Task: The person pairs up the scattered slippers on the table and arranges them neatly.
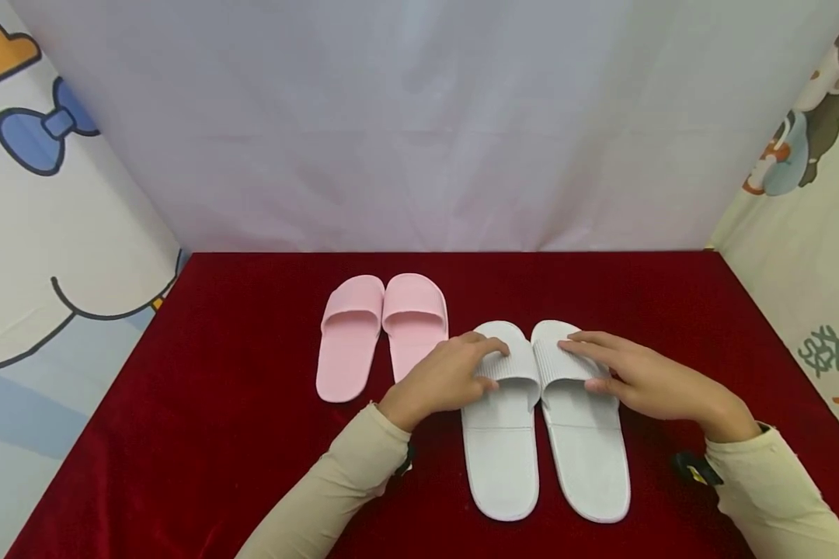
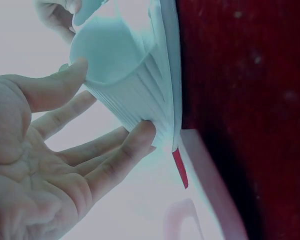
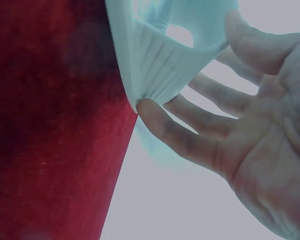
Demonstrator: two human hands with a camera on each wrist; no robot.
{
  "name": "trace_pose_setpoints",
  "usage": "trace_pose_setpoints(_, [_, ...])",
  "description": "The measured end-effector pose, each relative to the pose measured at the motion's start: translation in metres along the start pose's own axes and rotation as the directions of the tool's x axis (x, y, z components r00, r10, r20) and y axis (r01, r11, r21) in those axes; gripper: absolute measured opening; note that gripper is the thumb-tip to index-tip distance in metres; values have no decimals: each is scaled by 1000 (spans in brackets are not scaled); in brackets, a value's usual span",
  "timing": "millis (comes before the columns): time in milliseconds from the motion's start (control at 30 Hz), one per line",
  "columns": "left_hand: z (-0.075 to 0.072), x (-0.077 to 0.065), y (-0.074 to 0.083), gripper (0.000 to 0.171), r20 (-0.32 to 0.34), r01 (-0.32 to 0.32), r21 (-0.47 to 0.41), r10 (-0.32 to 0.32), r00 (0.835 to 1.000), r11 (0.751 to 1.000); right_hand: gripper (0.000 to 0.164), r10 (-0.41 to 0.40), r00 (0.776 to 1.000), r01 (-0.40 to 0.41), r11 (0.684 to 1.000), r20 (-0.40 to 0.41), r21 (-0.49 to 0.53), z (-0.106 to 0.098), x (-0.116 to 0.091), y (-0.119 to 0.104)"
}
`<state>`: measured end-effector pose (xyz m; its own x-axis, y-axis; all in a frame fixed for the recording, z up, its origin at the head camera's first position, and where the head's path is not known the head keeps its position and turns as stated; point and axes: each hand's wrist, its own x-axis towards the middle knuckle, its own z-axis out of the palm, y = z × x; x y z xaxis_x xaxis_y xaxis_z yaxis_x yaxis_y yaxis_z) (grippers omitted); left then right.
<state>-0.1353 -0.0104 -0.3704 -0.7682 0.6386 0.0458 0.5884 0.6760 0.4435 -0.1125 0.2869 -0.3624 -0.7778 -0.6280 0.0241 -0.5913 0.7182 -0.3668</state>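
Two white slippers lie side by side on the red cloth in the head view, toes pointing away. My left hand [image 1: 447,373] rests on the ribbed strap of the left white slipper [image 1: 499,473], fingers spread over its outer side. Its thumb is right at the strap's open edge, as the left wrist view shows on the white strap [image 2: 127,95]. My right hand [image 1: 650,380] touches the strap of the right white slipper [image 1: 590,473] in the same way. In the right wrist view, the little finger [image 3: 162,122] reaches the low side of the ribbed strap [image 3: 160,65].
Two pink slippers, a left one [image 1: 342,365] and a right one [image 1: 414,334], lie behind and left of the white pair. My left forearm passes near them. A red cloth [image 1: 203,404] covers the table. A pale curtain [image 1: 419,132] hangs behind, with printed cloths at both sides.
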Motion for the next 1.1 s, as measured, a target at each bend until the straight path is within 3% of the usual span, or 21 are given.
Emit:
trace_pose_setpoints(433, [-15,32,-7,41,34,11,21,-11,999,1000,56,11,1000,-11,1000,11,16,-14,18,16])
trace_pose_setpoints(1100, [-25,70,-27,42,-9,77,12,-77,997,997,51,37,999,-37,996,-1,81,-30,53,38])
